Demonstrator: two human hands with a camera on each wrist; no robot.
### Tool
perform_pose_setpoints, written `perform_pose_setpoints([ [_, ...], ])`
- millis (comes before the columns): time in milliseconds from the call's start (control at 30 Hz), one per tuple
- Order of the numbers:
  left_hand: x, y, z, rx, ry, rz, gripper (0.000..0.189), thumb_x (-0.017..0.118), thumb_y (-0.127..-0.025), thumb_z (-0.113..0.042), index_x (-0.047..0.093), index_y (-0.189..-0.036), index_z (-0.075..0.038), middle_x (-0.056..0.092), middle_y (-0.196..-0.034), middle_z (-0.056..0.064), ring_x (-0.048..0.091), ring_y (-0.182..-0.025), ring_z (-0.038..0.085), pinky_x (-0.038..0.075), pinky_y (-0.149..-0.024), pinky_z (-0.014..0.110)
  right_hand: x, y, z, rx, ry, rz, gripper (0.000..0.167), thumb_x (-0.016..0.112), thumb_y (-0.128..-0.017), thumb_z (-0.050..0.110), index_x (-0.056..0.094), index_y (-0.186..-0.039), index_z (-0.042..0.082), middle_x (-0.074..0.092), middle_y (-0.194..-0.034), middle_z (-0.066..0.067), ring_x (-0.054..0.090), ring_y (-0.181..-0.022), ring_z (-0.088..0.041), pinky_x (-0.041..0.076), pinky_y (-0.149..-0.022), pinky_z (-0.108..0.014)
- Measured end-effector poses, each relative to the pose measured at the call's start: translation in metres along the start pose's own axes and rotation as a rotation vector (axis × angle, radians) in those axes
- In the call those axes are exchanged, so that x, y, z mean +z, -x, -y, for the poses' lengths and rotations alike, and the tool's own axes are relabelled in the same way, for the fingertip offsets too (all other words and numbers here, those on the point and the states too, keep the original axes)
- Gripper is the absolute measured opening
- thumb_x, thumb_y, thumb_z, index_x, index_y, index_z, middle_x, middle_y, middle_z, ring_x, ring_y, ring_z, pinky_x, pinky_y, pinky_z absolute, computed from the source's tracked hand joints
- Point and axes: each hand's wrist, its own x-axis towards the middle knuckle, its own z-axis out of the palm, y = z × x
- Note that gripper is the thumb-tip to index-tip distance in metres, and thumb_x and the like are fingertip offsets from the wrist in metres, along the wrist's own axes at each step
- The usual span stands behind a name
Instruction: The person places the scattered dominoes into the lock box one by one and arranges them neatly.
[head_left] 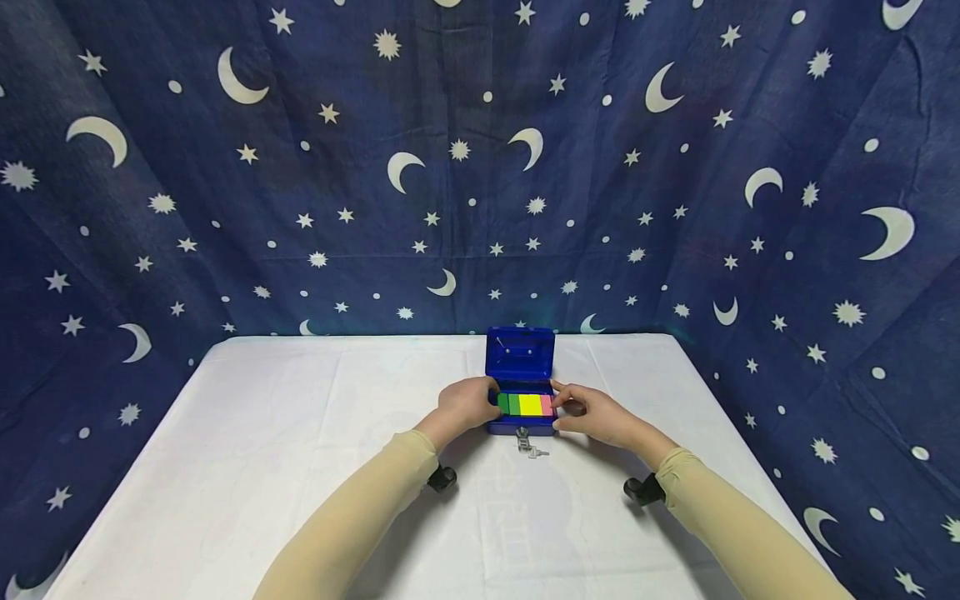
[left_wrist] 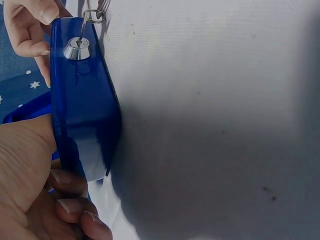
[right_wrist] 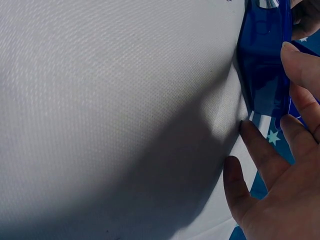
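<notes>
A blue metal cash box (head_left: 502,430) stands with its lid (head_left: 519,354) raised at the back. Inside lies a row of coloured blocks: green (head_left: 508,405), yellow (head_left: 529,405) and pink (head_left: 547,405). A key sits in the round silver lock (left_wrist: 78,49) on the front. My left hand (head_left: 467,402) grips the box's left side, its thumb over the rim and its fingers bent along the outer wall. At the right side, my right hand (head_left: 596,415) touches the rim with thumb and fingertips. Its outer fingers (right_wrist: 265,150) spread away from the box.
A ring with a spare key (head_left: 536,452) hangs at the box's front. White cloth (head_left: 337,417) covers the table. A dark blue curtain (head_left: 480,167) with moons and stars stands behind the table and along both sides.
</notes>
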Motion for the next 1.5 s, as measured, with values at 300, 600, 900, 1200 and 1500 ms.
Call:
perform_pose_setpoints([
  [300, -0.0004, 0.0001, -0.0008, -0.005, -0.005, 0.000, 0.040, 0.077, -0.089, -0.032, 0.071, -0.124, -0.015, 0.072, -0.120, 0.002, 0.065, -0.096, 0.017, 0.052, -0.084, 0.040, -0.0001, 0.0011, 0.0020, -0.002, 0.001, -0.001, 0.025, 0.077, -0.093, 0.016, 0.063, -0.111, 0.006, 0.034, -0.162, -0.015, 0.051, -0.136, -0.038, 0.033, -0.114, -0.055],
  [600, -0.0003, -0.0001, -0.0013, -0.008, -0.005, 0.003, 0.039, 0.077, -0.090, -0.031, 0.071, -0.124, -0.015, 0.071, -0.122, 0.002, 0.065, -0.098, 0.018, 0.052, -0.086, 0.040, -0.0003, 0.0009, 0.0021, 0.003, -0.009, -0.002, 0.026, 0.077, -0.093, 0.017, 0.063, -0.112, 0.006, 0.033, -0.163, -0.015, 0.049, -0.137, -0.039, 0.032, -0.114, -0.056],
  [900, 0.0001, 0.0011, -0.0040, -0.006, -0.026, -0.005, 0.039, 0.078, -0.090, -0.032, 0.071, -0.124, -0.014, 0.072, -0.120, 0.003, 0.066, -0.098, 0.018, 0.053, -0.087, 0.041, -0.0002, 0.0023, 0.0056, -0.001, -0.016, 0.015, 0.025, 0.075, -0.094, 0.013, 0.063, -0.114, 0.004, 0.031, -0.163, -0.016, 0.050, -0.136, -0.037, 0.036, -0.112, -0.053],
  [1200, 0.0014, 0.0014, -0.0034, -0.005, -0.025, -0.004, 0.039, 0.077, -0.090, -0.032, 0.071, -0.125, -0.015, 0.072, -0.121, 0.003, 0.066, -0.098, 0.018, 0.053, -0.086, 0.040, 0.0003, 0.0023, 0.0048, -0.004, -0.008, 0.010, 0.023, 0.074, -0.095, 0.012, 0.063, -0.113, 0.005, 0.032, -0.163, -0.016, 0.051, -0.136, -0.037, 0.035, -0.112, -0.053],
  [1500, 0.0023, 0.0004, -0.0024, -0.007, -0.019, -0.007, 0.039, 0.077, -0.090, -0.032, 0.072, -0.124, -0.015, 0.072, -0.120, 0.002, 0.066, -0.097, 0.017, 0.053, -0.085, 0.041, 0.0004, 0.0019, 0.0022, -0.006, -0.003, 0.010, 0.026, 0.076, -0.094, 0.016, 0.063, -0.114, 0.005, 0.032, -0.163, -0.016, 0.050, -0.136, -0.036, 0.036, -0.112, -0.052],
])
